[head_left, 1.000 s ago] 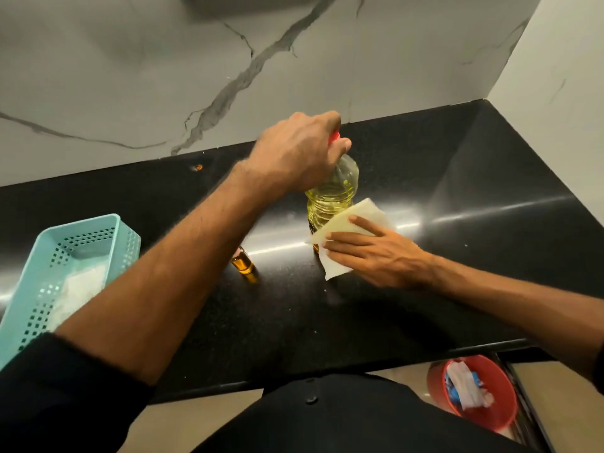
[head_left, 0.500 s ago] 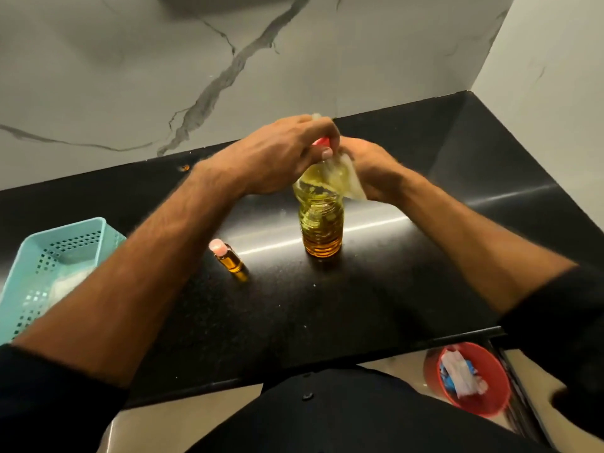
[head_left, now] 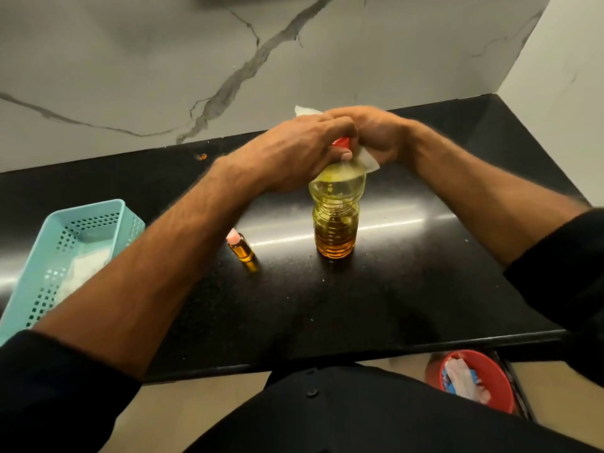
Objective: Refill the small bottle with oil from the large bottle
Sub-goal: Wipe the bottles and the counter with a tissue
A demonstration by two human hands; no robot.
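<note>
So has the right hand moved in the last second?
Yes. The right hand has lifted off the black counter with the white tissue and now grips it at the large bottle's red cap.

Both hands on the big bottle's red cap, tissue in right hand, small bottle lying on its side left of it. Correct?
Not quite. In the head view the small bottle stands upright on the counter, capped, left of the large bottle. The rest holds: left hand, right hand with tissue.
</note>
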